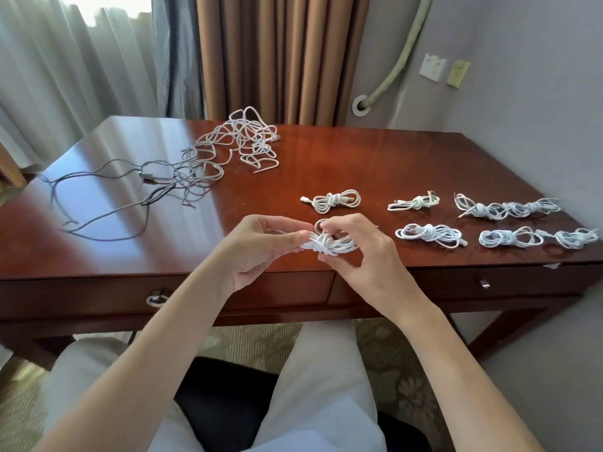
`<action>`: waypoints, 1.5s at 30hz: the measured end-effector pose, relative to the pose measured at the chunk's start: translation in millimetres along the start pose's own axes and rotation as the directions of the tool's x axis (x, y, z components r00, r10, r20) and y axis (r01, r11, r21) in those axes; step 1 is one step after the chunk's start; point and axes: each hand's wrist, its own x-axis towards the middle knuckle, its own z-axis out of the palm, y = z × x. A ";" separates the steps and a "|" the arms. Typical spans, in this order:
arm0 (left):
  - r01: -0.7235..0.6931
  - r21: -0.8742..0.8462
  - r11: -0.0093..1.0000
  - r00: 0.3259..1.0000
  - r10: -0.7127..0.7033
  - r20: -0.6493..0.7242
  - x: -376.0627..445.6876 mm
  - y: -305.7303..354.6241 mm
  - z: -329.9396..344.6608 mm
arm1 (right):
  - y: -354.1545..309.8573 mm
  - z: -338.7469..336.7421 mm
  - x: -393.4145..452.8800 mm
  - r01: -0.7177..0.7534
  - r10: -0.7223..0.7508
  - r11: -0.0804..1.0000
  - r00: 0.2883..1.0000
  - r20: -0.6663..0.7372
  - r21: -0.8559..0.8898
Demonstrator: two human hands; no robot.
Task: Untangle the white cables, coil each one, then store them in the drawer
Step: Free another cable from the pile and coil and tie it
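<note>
Both hands hold one white cable bundle [328,245] above the desk's front edge. My left hand [257,247] pinches its left end between thumb and fingers. My right hand [354,246] pinches the wrapped middle, with a small loop of cable sticking up above the fingers. A loose tangle of white cables [243,141] lies at the back of the desk and trails left toward the edge. Several coiled white cables lie on the right half, such as one coil [332,200] just behind my hands and another [429,234] to the right.
The brown wooden desk [326,164] has two shut drawers in front, the left drawer [182,293] and the right drawer [483,283], each with a small metal handle. Curtains hang behind. My legs and a dark chair seat are below the desk edge.
</note>
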 end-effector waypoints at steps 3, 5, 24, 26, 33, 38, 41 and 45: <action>-0.030 -0.020 0.999 0.999 0.029 -0.024 24.2 8.5 19.7 | 21.3 -26.3 2.9 -0.178 0.190 0.974 0.979 -0.077 0.139; -0.068 0.002 0.998 0.997 0.068 -0.031 42.7 11.2 39.0 | 37.0 -41.3 3.8 -0.316 0.351 0.895 0.934 -0.062 0.316; -0.163 0.516 0.841 0.963 0.249 -0.102 249.6 7.5 150.3 | 217.8 -132.0 78.7 -0.628 0.632 0.774 0.759 -0.157 0.082; -0.106 0.547 0.830 0.969 0.210 -0.131 269.3 5.9 147.3 | 234.4 -128.2 95.7 -0.643 0.637 0.766 0.758 -0.137 0.001; 0.027 0.657 0.754 0.984 0.096 -0.151 315.1 -5.8 149.5 | 279.4 -111.6 119.0 -0.701 0.706 0.678 0.705 -0.068 -0.224; 0.021 0.702 0.712 0.984 0.111 -0.142 321.1 3.2 147.3 | 278.0 -113.1 121.8 -0.701 0.709 0.667 0.701 -0.072 -0.251; -0.007 0.718 0.696 0.975 0.164 -0.149 313.5 12.0 131.6 | 264.6 -116.8 125.4 -0.689 0.685 0.668 0.717 -0.128 -0.280; -0.066 0.747 0.662 0.959 0.249 -0.136 291.2 25.2 98.0 | 233.1 -109.0 140.5 -0.652 0.620 0.683 0.756 -0.210 -0.329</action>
